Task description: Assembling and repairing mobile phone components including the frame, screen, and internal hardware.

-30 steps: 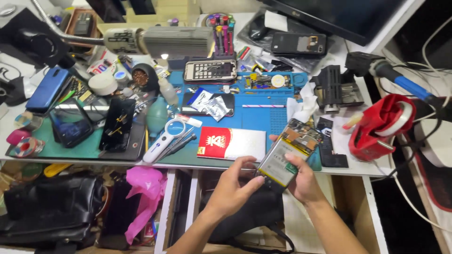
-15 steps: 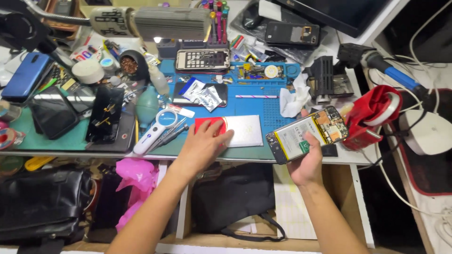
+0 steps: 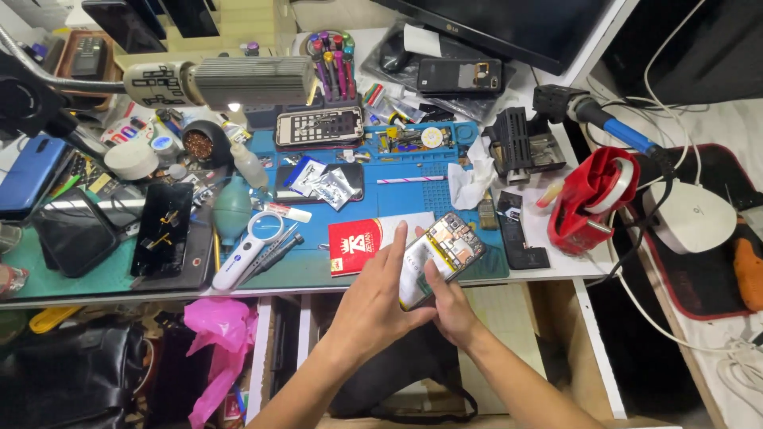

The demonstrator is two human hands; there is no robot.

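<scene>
Fingers (image 3: pixel 395 248) of the left hand (image 3: pixel 373 306) are spread and laid flat over the near end of an opened smartphone (image 3: pixel 445 253), pressing on it rather than pinching it; the fingers of the right hand (image 3: pixel 449 306) wrap up from below and are clamped on the phone's lower edge, one fingertip showing on its pale battery. So both hands meet on the same thing, held in the air just off the front edge of the desk (image 3: pixel 548 266).

Going from the left: a blue phone (image 3: pixel 28 175) lies at the far edge, then a black phone (image 3: pixel 163 229) face up on a dark tray, a teal air blower (image 3: pixel 233 208), and a white magnifier (image 3: pixel 248 248) beside some tweezers. Next comes the blue repair mat (image 3: pixel 445 171), with a red-and-white card (image 3: pixel 362 238) lying just beyond the left hand's fingertips. Further right stand a black phone holder (image 3: pixel 520 147), a red tape dispenser (image 3: pixel 592 199) and a white rounded device (image 3: pixel 687 216) on a dark pad.

The relation that counts — the phone's long axis runs diagonally, from the hands near and left up to its exposed circuit board far and right, over the mat's edge. The left hand sits on top, the right underneath — neither is nearer; each already touches it.
</scene>
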